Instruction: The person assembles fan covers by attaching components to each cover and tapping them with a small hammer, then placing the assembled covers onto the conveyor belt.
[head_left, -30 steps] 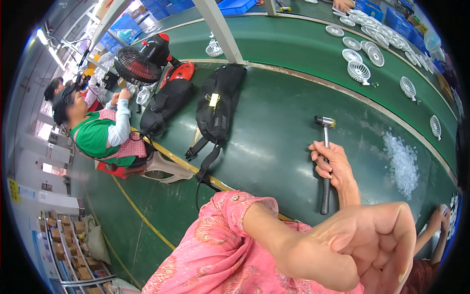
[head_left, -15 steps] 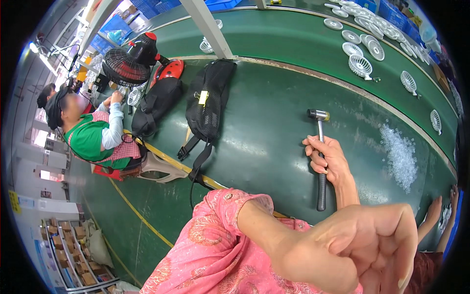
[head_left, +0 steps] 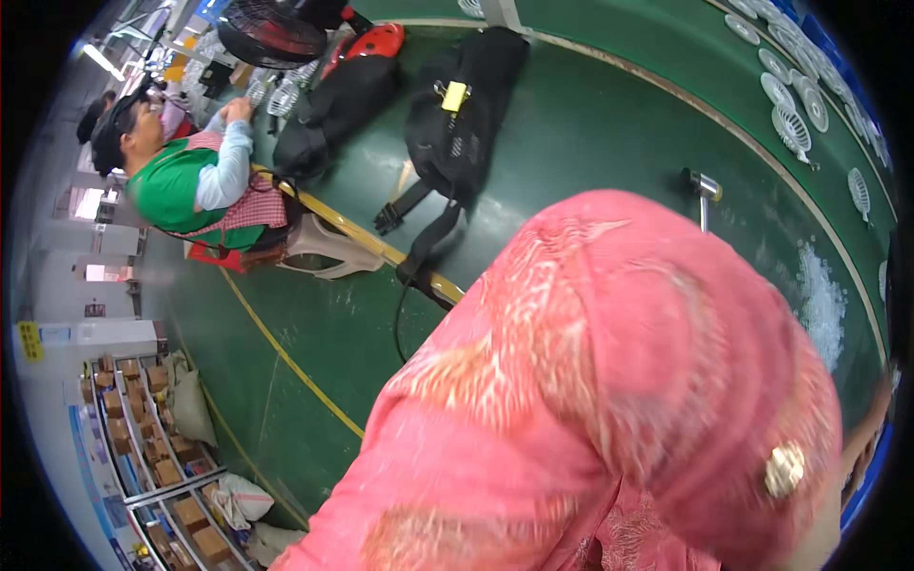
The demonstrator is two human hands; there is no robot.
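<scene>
My pink, gold-patterned sleeve [head_left: 571, 362] fills the middle and lower right, close up and slightly blurred. Both of my hands are hidden, so I cannot see what either one holds. Past the sleeve's upper edge shows the metal head of a hammer [head_left: 705, 185] with a short stretch of its shaft; its grip is covered. To the right of it, a heap of small transparent pieces [head_left: 821, 305] lies on the green worktable [head_left: 609, 124].
A black bag [head_left: 466, 114] lies on the table, with a dark fan [head_left: 271, 33] farther left. White slotted round parts [head_left: 790, 131] rest on the green belt behind. A co-worker in green [head_left: 176, 190] sits at left. Another person's arm [head_left: 866, 428] shows at far right.
My sleeve has risen across the view, covering both hands and the hammer's grip. Before, my right hand held the hammer and my left was near the lower right. The view has shifted.
</scene>
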